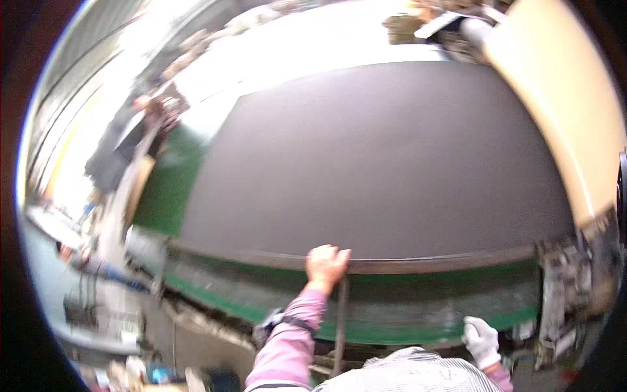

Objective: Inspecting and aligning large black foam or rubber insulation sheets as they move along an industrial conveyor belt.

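A large dark grey sheet (385, 163) lies flat before me on a green conveyor belt (173, 176). At its near edge, my bare left hand (325, 264) is closed over the edge, fingers bent and thumb to the right. A dark strap with a small device (268, 325) sits on the pink sleeve of that arm. Lower right, my right hand (482, 341) wears a white glove and stays close to my body, near the green lower belt (398, 330). Its fingers look curled, with nothing visible in them, though blur softens the detail.
A metal bar (340, 326) stands below my left hand. Machine parts (563, 294) flank the belt's right end, beneath a tall tan panel (562, 98). At the far left, a person in dark clothes (121, 140) is beside the belt. Another person (108, 269) appears lower left.
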{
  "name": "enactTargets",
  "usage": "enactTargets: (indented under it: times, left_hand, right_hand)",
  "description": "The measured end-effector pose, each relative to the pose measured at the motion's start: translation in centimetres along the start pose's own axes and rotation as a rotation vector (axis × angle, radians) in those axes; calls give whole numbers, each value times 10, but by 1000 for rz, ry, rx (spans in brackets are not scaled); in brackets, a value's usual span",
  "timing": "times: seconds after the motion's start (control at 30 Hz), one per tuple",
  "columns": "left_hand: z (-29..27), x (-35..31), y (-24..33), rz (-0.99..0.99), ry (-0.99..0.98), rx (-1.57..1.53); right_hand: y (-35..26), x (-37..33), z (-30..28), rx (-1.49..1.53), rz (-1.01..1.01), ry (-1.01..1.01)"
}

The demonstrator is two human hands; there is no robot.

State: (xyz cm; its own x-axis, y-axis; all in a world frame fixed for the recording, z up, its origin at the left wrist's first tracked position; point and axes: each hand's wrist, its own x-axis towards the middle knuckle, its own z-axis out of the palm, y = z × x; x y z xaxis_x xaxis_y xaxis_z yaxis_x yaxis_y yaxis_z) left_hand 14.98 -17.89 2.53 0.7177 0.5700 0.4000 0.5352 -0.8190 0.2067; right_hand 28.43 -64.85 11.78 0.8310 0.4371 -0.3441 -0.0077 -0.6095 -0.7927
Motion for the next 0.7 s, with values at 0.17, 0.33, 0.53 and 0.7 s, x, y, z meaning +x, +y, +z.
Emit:
enactTargets:
  times: [0.17,0.33,0.53,0.7]
  left_hand:
    - [20,16,94,-58,-188,11]
    - [8,22,102,-50,-359,-286]
    - [-41,34,-8,-275,-521,10]
    - [-20,27,23,-97,-520,-106]
  right_hand:
    - [-35,13,25,191,6,-84]
    - [-62,19,34,179,-147,-164]
    - [-27,22,-6,109,-60,21]
    - [-4,23,-10,123,11,86]
